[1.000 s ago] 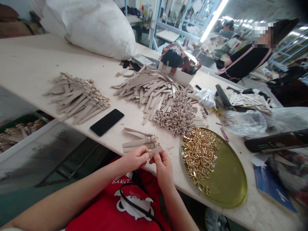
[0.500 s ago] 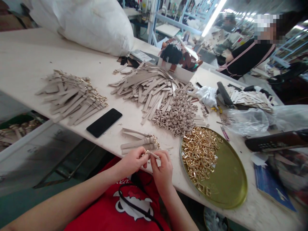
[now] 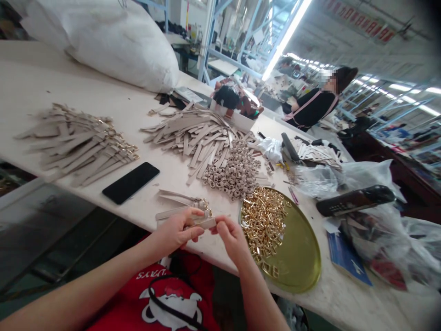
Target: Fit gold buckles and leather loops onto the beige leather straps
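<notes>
A short, flat beige strap (image 3: 206, 224) with straight sides and a smooth, leather-like face lies between the two hands, just over the near edge of the table. The left hand (image 3: 179, 232) is clamped on one end, thumb and fingers pressed together; the right hand (image 3: 230, 236) pinches the other end at its fingertips.

Just beyond them, a few narrow beige straps with shiny gold metal buckles (image 3: 168, 214) lie side by side. Farther back spreads a tangled pile of long, flat beige strips (image 3: 193, 133), running into a heap of small, curled beige loops (image 3: 234, 172). To the right, glinting gold rectangular buckles (image 3: 262, 220) cover one side of a round olive-gold metal tray (image 3: 299, 253) — its other side shows smooth metal.

Pale tabletop runs between the loops and a flat black phone (image 3: 131, 182), which lies near the front edge. The off-white table (image 3: 31, 92) also bears a bulging white sack (image 3: 120, 46); beyond, a co-worker in a black top (image 3: 312, 108) stands under long tube lights.
</notes>
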Action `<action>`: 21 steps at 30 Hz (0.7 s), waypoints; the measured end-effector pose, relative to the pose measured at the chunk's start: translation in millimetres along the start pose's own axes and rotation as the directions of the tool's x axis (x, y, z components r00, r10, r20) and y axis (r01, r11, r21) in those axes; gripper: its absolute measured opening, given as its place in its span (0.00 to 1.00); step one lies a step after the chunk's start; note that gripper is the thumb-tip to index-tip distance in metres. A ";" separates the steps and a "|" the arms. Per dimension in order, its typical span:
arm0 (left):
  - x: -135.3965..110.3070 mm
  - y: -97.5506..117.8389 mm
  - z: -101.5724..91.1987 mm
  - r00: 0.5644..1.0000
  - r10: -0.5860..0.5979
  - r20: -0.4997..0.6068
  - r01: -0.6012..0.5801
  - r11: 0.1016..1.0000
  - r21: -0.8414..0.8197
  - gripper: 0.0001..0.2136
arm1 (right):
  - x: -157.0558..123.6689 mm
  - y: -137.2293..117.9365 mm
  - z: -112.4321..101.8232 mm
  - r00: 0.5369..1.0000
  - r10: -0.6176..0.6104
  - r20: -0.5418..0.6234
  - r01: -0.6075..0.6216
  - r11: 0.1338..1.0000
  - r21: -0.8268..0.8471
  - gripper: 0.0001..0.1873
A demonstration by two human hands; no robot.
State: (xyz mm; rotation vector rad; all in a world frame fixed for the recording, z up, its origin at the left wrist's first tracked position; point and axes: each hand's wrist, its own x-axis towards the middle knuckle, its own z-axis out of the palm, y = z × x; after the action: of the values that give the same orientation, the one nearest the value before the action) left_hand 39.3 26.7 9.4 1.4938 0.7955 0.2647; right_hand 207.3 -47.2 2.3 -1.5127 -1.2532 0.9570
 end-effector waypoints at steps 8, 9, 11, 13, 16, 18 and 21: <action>10.4 2.6 -0.5 0.995 0.049 -0.085 -0.044 0.997 0.062 0.12 | 71.1 54.1 -47.6 0.938 -0.050 -0.343 -0.202 0.724 -0.660 0.04; 12.2 1.7 -2.2 0.995 0.043 -0.085 -0.038 0.997 0.064 0.12 | 73.2 57.8 -47.2 0.939 -0.049 -0.341 -0.199 0.731 -0.653 0.05; 15.8 0.3 -5.3 0.996 0.034 -0.088 -0.029 0.998 0.061 0.11 | 72.5 61.6 -44.7 0.942 -0.042 -0.332 -0.187 0.757 -0.626 0.05; 20.2 0.3 -7.0 0.994 0.038 -0.106 -0.032 0.998 0.057 0.11 | 67.4 60.3 -40.0 0.951 -0.019 -0.310 -0.175 0.791 -0.586 0.05; 28.7 4.0 -7.0 0.989 0.058 -0.135 -0.049 0.996 0.069 0.11 | 57.2 48.8 -26.8 0.970 0.073 -0.232 -0.154 0.923 -0.352 0.08; 34.0 7.6 -6.9 0.985 0.075 -0.156 -0.060 0.993 0.098 0.11 | 51.0 36.5 -15.1 0.979 0.140 -0.147 -0.142 0.990 -0.008 0.09; 37.8 11.3 -8.2 0.973 0.107 -0.205 -0.068 0.980 0.186 0.10 | 43.9 18.6 0.9 0.980 0.175 -0.098 -0.129 0.925 0.358 0.10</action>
State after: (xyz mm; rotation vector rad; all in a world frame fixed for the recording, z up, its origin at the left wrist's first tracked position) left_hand 65.2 57.6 9.5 1.6908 0.9459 0.4367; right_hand 219.3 -4.9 -16.2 -1.3759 -0.8295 1.1009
